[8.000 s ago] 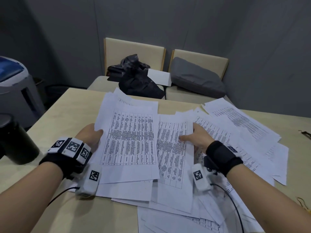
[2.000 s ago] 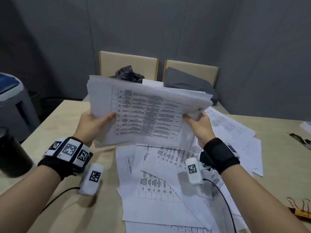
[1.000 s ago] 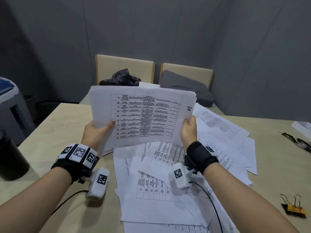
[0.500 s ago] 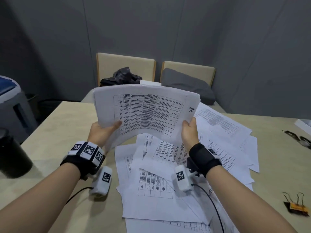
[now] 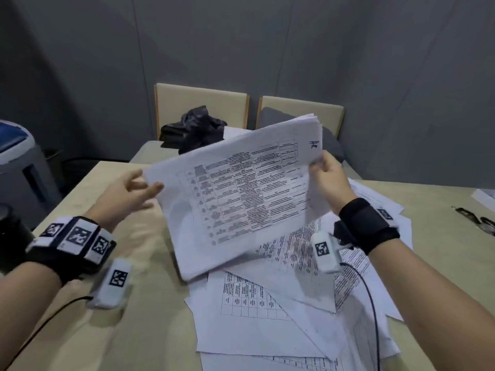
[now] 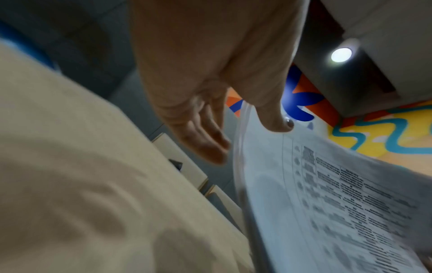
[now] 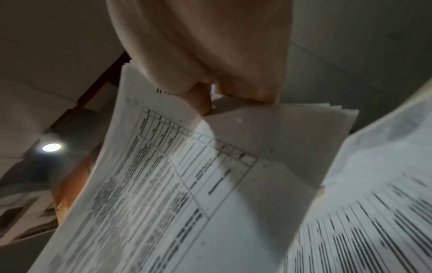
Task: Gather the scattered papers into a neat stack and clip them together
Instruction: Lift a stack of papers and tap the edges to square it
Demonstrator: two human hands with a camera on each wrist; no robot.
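A stack of printed white sheets [image 5: 241,199] hangs tilted above the table, its right end higher. My right hand [image 5: 325,175] pinches the stack's upper right corner; the right wrist view shows thumb and fingers [image 7: 201,103] closed on the sheets [image 7: 163,184]. At the stack's left corner my left hand [image 5: 131,191] is blurred, with its fingers spread. In the left wrist view its thumb [image 6: 278,123] lies on the paper's edge [image 6: 327,203] and the straight fingers stand beside it. More loose sheets [image 5: 267,317] lie scattered on the beige table [image 5: 107,330] under the stack.
A black cup [image 5: 10,236] stands at the table's left edge beside a grey machine [image 5: 18,162]. Two chairs [image 5: 201,103] stand behind the table, one bearing a black bag [image 5: 195,129]. Small dark metal objects [image 5: 479,220] lie at the far right.
The stack has turned, its right end raised by my right hand. My left hand has let go of its grip and opened at the left corner.
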